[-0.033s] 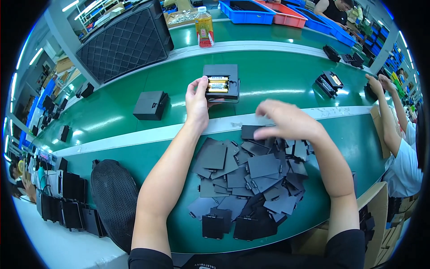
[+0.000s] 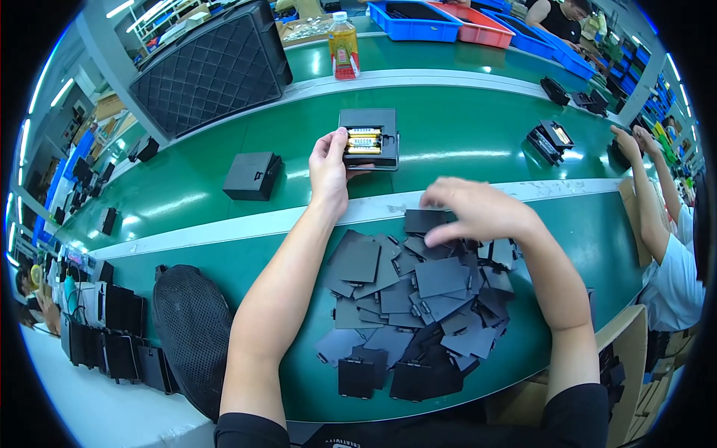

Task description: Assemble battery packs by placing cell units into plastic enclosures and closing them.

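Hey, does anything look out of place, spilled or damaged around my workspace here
One mild oddity: a capped drink bottle stands upright near the black case, looking more personal than work-related. The thin dark panels near your right hand lie in an untidy heap, overlapping at mixed angles. I see no spill or clear damage.

Your left arm [image 2: 278, 302] reaches forward, slanting inward; your left hand [image 2: 328, 166] grips, thumb on top and fingers underneath. Your right arm [image 2: 562, 287] angles inward, and your right hand [image 2: 478, 210] points leftward, thumb and fingers apart.
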Available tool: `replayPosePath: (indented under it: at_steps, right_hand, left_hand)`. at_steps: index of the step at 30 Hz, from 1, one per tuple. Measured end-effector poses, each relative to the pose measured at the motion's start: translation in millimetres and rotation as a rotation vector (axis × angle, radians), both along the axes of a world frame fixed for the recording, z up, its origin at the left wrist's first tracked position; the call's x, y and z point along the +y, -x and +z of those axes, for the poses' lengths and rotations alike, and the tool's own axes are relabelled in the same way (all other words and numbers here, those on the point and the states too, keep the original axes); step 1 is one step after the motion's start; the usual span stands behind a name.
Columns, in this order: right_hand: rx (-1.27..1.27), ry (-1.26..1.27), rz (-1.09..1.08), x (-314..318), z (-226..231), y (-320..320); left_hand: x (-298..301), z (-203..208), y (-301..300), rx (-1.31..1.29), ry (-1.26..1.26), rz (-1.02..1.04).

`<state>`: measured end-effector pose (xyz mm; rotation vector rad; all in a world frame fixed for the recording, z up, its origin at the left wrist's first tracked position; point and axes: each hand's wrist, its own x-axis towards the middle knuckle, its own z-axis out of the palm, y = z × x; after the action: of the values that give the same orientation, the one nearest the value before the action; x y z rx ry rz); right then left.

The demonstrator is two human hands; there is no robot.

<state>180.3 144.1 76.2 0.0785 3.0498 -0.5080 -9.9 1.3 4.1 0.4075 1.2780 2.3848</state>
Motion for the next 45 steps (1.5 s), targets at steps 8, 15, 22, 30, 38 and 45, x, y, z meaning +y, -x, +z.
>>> replayPosePath:
  at_steps: [8, 15, 22, 30, 38, 45]
  right_hand:
    - [0.050, 0.285, 0.203, -2.2, 11.7, 25.6]
    - [0.603, 0.078, 0.019, 9.4, -27.6, 80.4]
    - [0.633, 0.148, 0.076, 7.8, -50.9, 88.0]
    - [0.674, 0.095, 0.128, 7.3, -45.9, 86.7]
    - [0.528, 0.693, -0.197, -0.5, -39.3, 81.0]
    - [0.387, 0.783, -0.266, -1.4, -41.9, 77.7]
  left_hand:
    - [-4.1, -7.0, 12.1, -0.132, 0.047, 0.028]
    - [-3.8, -6.7, 12.4, -0.071, 0.253, 0.052]
    - [1.2, -13.3, 7.4, 0.034, 0.312, 0.055]
    - [-3.5, -11.9, 10.1, -0.032, 0.197, -0.033]
    - [-5.8, -14.7, 3.3, 0.134, -0.023, -0.229]
    - [-6.4, 3.9, -11.4, -0.025, -0.073, -0.232]
